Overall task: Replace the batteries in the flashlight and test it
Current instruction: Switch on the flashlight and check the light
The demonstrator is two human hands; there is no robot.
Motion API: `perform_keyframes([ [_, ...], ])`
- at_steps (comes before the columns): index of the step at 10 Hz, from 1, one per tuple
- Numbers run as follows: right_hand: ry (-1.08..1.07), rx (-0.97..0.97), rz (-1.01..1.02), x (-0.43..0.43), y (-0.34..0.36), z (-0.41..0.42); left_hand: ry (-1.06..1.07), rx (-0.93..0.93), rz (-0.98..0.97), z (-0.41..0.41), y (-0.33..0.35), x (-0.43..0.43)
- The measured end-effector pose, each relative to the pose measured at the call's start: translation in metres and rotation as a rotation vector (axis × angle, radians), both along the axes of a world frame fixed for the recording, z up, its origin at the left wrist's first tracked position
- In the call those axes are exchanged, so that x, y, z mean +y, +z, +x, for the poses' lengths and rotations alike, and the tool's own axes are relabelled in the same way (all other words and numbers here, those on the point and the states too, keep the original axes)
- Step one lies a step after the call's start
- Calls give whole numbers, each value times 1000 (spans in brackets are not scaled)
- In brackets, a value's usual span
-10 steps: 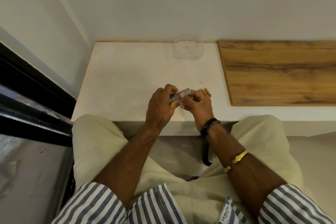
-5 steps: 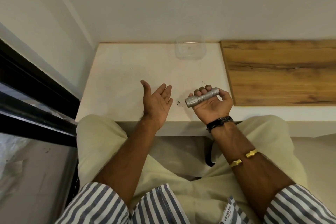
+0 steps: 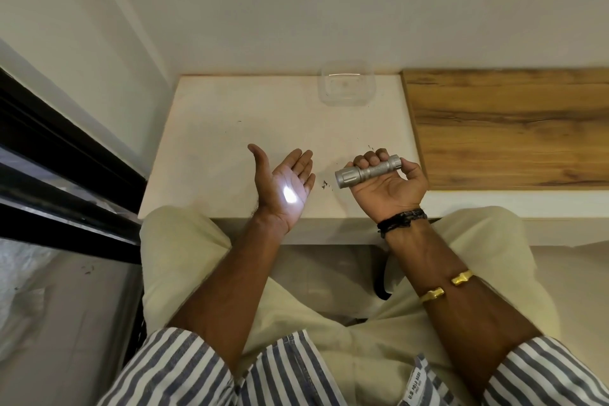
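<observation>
- Standing at the back of the white ledge [image 3: 230, 128] was a clear container [image 3: 346, 84], a wooden board [image 3: 507, 128] to its right.
- Compared with half a second earlier, a bright light spot [image 3: 289, 196] lay on the palm of my left hand [image 3: 280, 180].
- My right hand [image 3: 389, 191] gripped the flashlight [image 3: 367, 171], fingers curled round its barrel; its head faced my left hand, spread palm-up, near but apart.

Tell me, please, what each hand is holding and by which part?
The right hand grips the silver flashlight around its barrel; the left hand holds nothing.
</observation>
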State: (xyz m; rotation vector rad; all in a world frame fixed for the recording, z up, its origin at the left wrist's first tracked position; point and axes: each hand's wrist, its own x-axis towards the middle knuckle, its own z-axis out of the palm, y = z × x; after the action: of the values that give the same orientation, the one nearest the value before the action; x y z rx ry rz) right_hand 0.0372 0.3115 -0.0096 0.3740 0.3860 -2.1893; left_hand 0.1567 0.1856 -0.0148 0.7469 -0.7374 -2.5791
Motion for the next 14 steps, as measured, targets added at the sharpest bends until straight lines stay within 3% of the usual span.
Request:
perform_keyframes([
  [7, -26, 15, 21, 0, 3, 0, -10, -29, -35, -1, -1, 1],
  [9, 62, 93, -4, 1, 4, -4, -19, 25, 19, 0, -1, -2],
  [10, 104, 141, 89, -3, 4, -4, -15, 25, 23, -1, -1, -3],
  [11, 135, 283, 289, -4, 2, -4, 72, -17, 20, -1, -1, -5],
  [12, 100, 701, 621, -5, 4, 0, 173, -103, -56, 0, -2, -9],
  [13, -71, 1033, 904, -7, 3, 5, 225, -127, -86, 2, -4, -13],
  [14, -250, 1108, 888, -8, 5, 7, 243, -146, -111, 1, -5, -13],
])
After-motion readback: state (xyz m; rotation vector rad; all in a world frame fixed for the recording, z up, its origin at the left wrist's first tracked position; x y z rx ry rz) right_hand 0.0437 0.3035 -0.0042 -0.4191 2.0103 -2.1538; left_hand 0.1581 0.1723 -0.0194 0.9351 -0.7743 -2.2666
